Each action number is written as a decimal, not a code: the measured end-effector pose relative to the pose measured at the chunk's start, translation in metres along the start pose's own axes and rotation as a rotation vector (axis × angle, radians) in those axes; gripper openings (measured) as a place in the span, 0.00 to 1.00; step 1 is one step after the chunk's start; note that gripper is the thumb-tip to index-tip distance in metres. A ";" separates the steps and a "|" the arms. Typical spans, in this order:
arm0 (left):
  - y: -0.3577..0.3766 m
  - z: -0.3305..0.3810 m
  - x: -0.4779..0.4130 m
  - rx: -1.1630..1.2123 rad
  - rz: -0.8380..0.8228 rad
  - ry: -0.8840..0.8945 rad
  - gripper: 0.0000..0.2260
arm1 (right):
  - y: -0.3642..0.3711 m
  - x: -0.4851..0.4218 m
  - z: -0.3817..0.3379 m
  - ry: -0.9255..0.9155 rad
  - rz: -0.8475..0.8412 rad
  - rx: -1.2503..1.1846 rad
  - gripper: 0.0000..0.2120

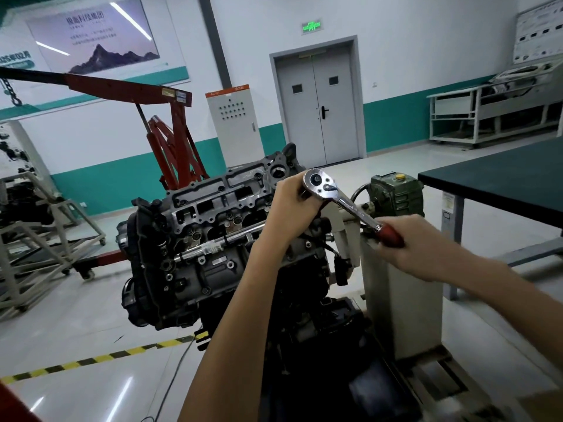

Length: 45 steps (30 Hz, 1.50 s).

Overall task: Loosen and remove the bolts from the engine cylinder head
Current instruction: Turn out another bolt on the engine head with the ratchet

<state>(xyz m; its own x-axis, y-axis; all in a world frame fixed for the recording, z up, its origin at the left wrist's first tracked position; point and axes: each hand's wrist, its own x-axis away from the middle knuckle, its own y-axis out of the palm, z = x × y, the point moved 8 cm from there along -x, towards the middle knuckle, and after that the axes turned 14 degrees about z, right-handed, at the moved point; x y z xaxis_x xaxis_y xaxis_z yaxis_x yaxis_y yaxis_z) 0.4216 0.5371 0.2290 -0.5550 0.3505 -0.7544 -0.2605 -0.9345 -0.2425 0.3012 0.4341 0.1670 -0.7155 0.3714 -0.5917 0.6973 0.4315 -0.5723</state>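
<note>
At the right-hand end of the cylinder head (pixel 219 193), a ratchet wrench (pixel 350 207) is held by both grips. The left grip (pixel 292 205) is clamped just beneath the chrome ratchet head, and whatever sits below that head is hidden by it. The right grip (pixel 408 243) is clamped on the red handle (pixel 391 236). The cylinder head is seen tilted on the engine (pixel 182 269), which is carried by a grey stand (pixel 399 300).

No writing can be read with certainty. Chinese characters are shown on the wall poster (pixel 97 41) and on the green sign (pixel 311 26) above the double door (pixel 318 105), but they are too small. An orange strip on the control cabinet (pixel 234 123) and a white label on the chrome bar (pixel 210 246) lying across the engine are likewise illegible.

A green gearbox (pixel 396 190) stands just behind the wrench shank. A red hoist (pixel 170 123) stands beyond the engine. The dark-topped bench (pixel 502 181) edge lies near the right grip. Open floor is found left of the engine, crossed by yellow-black tape (pixel 106 354).
</note>
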 end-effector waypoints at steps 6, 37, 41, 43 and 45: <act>0.001 0.004 0.005 0.099 0.129 -0.026 0.18 | 0.086 0.054 -0.035 0.397 0.259 -0.637 0.06; 0.011 -0.001 -0.005 0.036 0.053 -0.023 0.09 | -0.002 0.015 0.002 0.068 0.091 -0.089 0.09; 0.003 -0.007 0.000 0.067 0.081 -0.030 0.09 | 0.003 0.015 -0.002 0.071 0.119 -0.075 0.12; 0.003 -0.007 0.001 0.087 0.105 -0.025 0.19 | 0.031 0.038 -0.012 0.177 0.208 -0.258 0.12; 0.002 -0.005 0.001 0.103 0.126 -0.018 0.22 | 0.064 0.055 -0.028 0.313 0.290 -0.480 0.11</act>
<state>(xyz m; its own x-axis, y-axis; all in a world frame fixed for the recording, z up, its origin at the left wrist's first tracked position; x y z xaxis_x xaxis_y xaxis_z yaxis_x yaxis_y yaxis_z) 0.4240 0.5352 0.2248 -0.6024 0.2324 -0.7636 -0.2669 -0.9602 -0.0817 0.3055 0.5050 0.1138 -0.5296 0.7194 -0.4495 0.8197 0.5704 -0.0529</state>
